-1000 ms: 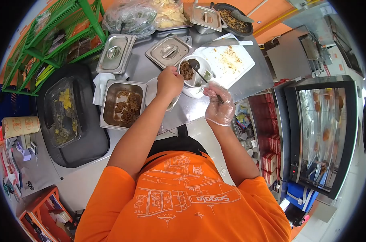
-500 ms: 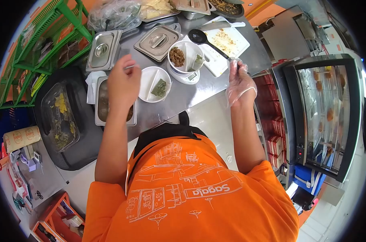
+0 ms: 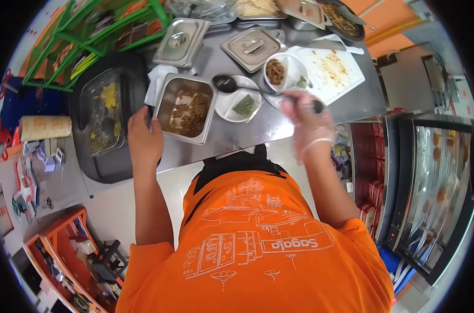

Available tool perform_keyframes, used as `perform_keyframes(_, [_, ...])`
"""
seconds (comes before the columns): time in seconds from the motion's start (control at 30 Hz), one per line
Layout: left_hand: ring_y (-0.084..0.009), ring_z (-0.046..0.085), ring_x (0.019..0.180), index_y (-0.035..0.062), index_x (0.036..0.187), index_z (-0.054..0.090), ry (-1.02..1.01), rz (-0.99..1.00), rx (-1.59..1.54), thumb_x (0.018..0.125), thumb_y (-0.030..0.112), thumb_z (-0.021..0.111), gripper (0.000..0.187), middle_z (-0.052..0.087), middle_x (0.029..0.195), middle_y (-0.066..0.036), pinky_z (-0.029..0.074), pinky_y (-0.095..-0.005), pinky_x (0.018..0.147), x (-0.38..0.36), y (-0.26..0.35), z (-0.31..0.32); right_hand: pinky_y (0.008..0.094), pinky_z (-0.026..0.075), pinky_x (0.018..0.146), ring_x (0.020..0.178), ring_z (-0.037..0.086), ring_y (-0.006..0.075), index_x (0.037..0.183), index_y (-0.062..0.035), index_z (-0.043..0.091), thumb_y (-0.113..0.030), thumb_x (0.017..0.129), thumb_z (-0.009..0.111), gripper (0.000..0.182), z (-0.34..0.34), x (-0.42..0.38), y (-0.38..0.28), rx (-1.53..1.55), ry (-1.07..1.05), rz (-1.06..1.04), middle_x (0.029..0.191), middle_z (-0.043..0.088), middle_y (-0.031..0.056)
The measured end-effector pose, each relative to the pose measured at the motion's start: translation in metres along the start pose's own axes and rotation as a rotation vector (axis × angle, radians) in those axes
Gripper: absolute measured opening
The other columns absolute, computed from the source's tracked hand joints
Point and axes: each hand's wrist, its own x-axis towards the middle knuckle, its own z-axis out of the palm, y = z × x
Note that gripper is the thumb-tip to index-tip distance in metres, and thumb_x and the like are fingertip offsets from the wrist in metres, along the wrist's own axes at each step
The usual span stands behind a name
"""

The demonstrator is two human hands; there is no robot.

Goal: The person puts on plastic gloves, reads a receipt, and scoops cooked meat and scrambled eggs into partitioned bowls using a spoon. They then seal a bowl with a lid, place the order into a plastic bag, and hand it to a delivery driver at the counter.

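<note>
In a clear plastic glove, my right hand (image 3: 309,120) grips the handle of a black serving spoon (image 3: 225,83). The spoon reaches leftward, its bowl over the rim of a divided white bowl (image 3: 224,108) with a green herb packet (image 3: 244,106) in one half. My bare left hand (image 3: 145,134) has its fingers apart at the left side of a steel pan (image 3: 210,112). Brown shredded food (image 3: 187,116) lies in this pan. Behind the spoon handle, a second divided white bowl (image 3: 294,63) holds brown shredded food and a green packet.
A white cutting board (image 3: 344,78) with crumbs and a knife (image 3: 320,45) lies at the right. Lidded steel pans (image 3: 180,41) stand at the back. To the left is a black tray (image 3: 80,156) with a clear container (image 3: 104,117). A green rack (image 3: 83,31) rises behind it.
The spoon has swung left from beside the cutting board to the nearer white bowl. My left hand has come down to the left side of the steel pan. The view has shifted left.
</note>
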Motion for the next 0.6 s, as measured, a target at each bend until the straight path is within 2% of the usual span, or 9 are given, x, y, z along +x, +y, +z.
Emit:
perform_keyframes(0.03, [-0.0379,0.062,0.102,-0.005,0.124,0.059,-0.026,-0.031,0.017,0.093,0.012,0.056,0.035,0.064,0.111,-0.022,0.049,-0.0438,0.092,-0.004,-0.008,0.002,0.0293,0.055,0.083,0.084,0.068,0.0164,0.104,0.003,0.066,-0.025,0.101,0.058,0.03,0.013,-0.008,0.01,-0.165,-0.193,-0.033,0.094,0.071,0.012])
perform_keyframes(0.1, [-0.0394,0.062,0.102,-0.0066,0.121,0.06,-0.084,-0.091,0.043,0.093,0.012,0.056,0.034,0.064,0.111,-0.024,0.049,-0.0449,0.091,-0.009,-0.023,0.01,0.028,0.054,0.079,0.079,0.068,0.0124,0.104,0.0025,0.066,-0.025,0.1,0.059,0.028,0.043,-0.01,0.048,-0.384,-0.397,-0.075,0.089,0.072,0.0091])
perform_keyframes(0.13, [-0.0405,0.062,0.103,-0.0075,0.119,0.061,-0.071,-0.079,0.012,0.093,0.012,0.055,0.033,0.065,0.107,-0.025,0.048,-0.0461,0.091,-0.01,-0.025,0.01,0.0312,0.055,0.08,0.085,0.07,0.0187,0.104,-0.001,0.066,-0.018,0.097,0.061,0.019,0.053,-0.002,0.077,-0.481,-0.474,-0.171,0.093,0.071,0.0108])
perform_keyframes(0.23, [-0.0421,0.063,0.098,-0.0071,0.118,0.061,-0.094,-0.086,0.047,0.093,0.013,0.056,0.032,0.067,0.103,-0.025,0.049,-0.0462,0.088,-0.009,-0.034,0.012,0.0355,0.056,0.082,0.094,0.069,0.0271,0.104,-0.0055,0.066,-0.006,0.09,0.063,0.014,0.078,0.018,0.125,-0.757,-0.708,-0.758,0.101,0.07,0.0142])
perform_keyframes(0.33, [-0.0377,0.068,0.091,-0.0069,0.118,0.061,-0.213,-0.155,-0.081,0.094,0.011,0.056,0.031,0.068,0.1,-0.024,0.054,-0.0429,0.081,-0.006,-0.041,0.015,0.0384,0.055,0.085,0.102,0.066,0.0339,0.102,-0.0083,0.066,0.0,0.086,0.063,0.018,0.076,-0.009,0.126,-0.818,-0.894,-0.669,0.11,0.067,0.0159])
perform_keyframes(0.43, [-0.0234,0.068,0.09,-0.0056,0.121,0.06,-0.28,-0.381,-0.427,0.097,0.01,0.055,0.029,0.068,0.107,-0.017,0.058,-0.0329,0.077,-0.009,-0.044,0.014,0.0379,0.054,0.088,0.102,0.066,0.0356,0.104,-0.0067,0.066,0.0,0.086,0.063,0.019,0.074,-0.017,0.108,-0.635,-0.895,-0.546,0.109,0.068,0.0164])
perform_keyframes(0.47, [-0.021,0.068,0.09,-0.0057,0.121,0.06,-0.27,-0.397,-0.462,0.098,0.009,0.055,0.028,0.068,0.106,-0.016,0.059,-0.0311,0.076,-0.012,-0.044,0.014,0.0374,0.054,0.088,0.103,0.066,0.0354,0.104,-0.0062,0.067,-0.001,0.086,0.064,0.019,0.076,-0.012,0.107,-0.624,-0.831,-0.543,0.108,0.069,0.0158])
perform_keyframes(0.57, [-0.0161,0.066,0.089,-0.0057,0.12,0.06,-0.247,-0.416,-0.541,0.099,0.006,0.053,0.025,0.067,0.103,-0.013,0.059,-0.0275,0.074,-0.018,-0.04,0.013,0.0378,0.055,0.089,0.104,0.066,0.0341,0.103,-0.0054,0.068,0.002,0.085,0.061,0.021,0.079,0.007,0.113,-0.764,-0.781,-0.534,0.107,0.069,0.0161])
perform_keyframes(0.6, [-0.0159,0.066,0.088,-0.0056,0.12,0.06,-0.232,-0.413,-0.552,0.099,0.006,0.053,0.025,0.067,0.103,-0.013,0.059,-0.0275,0.074,-0.02,-0.038,0.013,0.0386,0.054,0.09,0.106,0.066,0.0349,0.101,-0.0037,0.068,0.002,0.086,0.059,0.018,0.076,0.002,0.106,-0.864,-0.868,-0.479,0.108,0.069,0.0168])
